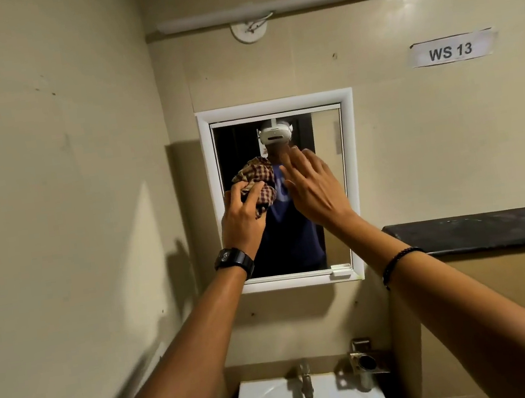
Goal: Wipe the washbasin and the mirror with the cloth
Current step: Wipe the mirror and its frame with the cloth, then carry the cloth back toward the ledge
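Cloth (258, 179) sits bunched in left grip (241, 217), right grip (315, 188) just beside

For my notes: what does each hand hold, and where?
The left hand grips the bunched checked cloth by its lower part; the right hand holds nothing.

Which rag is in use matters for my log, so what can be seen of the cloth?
The cloth is a checked woven fabric, dark red-brown with cream, crumpled into a loose bundle. The left hand grips it from below, fingers curled round it, before the left half of the mirror. Contact with the glass cannot be told.
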